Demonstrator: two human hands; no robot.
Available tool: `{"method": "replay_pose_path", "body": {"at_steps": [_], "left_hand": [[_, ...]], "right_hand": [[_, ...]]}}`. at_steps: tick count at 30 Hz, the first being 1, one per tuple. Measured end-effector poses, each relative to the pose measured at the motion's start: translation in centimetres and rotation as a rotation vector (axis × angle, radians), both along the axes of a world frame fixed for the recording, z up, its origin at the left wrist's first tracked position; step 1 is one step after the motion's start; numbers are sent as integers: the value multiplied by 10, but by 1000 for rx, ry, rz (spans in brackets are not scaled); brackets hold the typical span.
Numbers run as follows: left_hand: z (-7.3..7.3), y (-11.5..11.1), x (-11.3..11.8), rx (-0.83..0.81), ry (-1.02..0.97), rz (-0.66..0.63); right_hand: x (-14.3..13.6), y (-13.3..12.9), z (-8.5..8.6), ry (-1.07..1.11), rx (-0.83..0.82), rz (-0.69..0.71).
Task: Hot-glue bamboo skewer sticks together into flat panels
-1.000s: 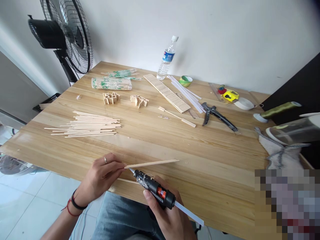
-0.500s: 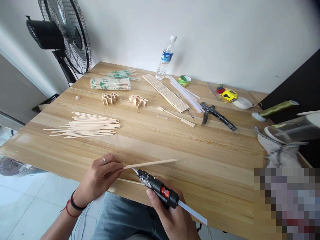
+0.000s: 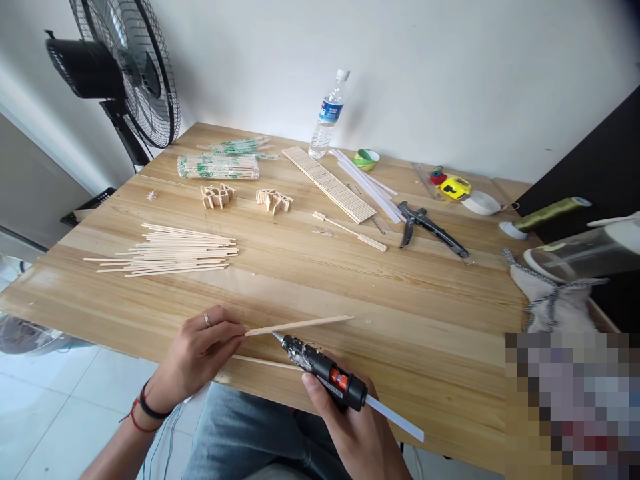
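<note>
Near the table's front edge, my left hand (image 3: 207, 350) pinches the left end of a thin wooden stick (image 3: 305, 323), which slants slightly up to the right. My right hand (image 3: 350, 413) is wrapped round a black glue gun (image 3: 325, 373) with a white glue stick out of its back. The gun's nozzle is just under the held stick, near its left part; whether it touches cannot be made out. Another stick (image 3: 265, 362) lies at the front edge, its right end hidden behind the gun. A pile of loose sticks (image 3: 180, 251) lies at the left.
Behind are two small wooden pieces (image 3: 219, 196), wrapped stick bundles (image 3: 219, 167), a slatted strip (image 3: 330, 185), a bottle (image 3: 327, 117), white glue sticks (image 3: 367, 183), a cutter tool (image 3: 433, 230) and a yellow tape measure (image 3: 455, 187). A fan (image 3: 125, 67) stands at the left.
My right hand and the glue gun have moved a little to the right, the nozzle sliding along beneath the held stick. My left hand keeps its hold.
</note>
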State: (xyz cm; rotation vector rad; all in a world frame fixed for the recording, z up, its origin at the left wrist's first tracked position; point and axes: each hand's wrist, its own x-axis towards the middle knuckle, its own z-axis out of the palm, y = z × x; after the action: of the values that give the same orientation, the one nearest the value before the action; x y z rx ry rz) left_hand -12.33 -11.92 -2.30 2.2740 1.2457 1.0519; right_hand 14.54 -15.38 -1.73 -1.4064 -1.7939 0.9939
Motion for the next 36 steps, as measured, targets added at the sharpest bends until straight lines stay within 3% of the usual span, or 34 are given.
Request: {"method": "replay_pose_path", "body": {"at_steps": [13,36], "left_hand": [[-1,-1,-1,-20,-5,-1],[0,0,-2,-2,12,4]], "right_hand": [[6,4,1,-18,32,-14],[13,2,10,17,-51,-81]]}}
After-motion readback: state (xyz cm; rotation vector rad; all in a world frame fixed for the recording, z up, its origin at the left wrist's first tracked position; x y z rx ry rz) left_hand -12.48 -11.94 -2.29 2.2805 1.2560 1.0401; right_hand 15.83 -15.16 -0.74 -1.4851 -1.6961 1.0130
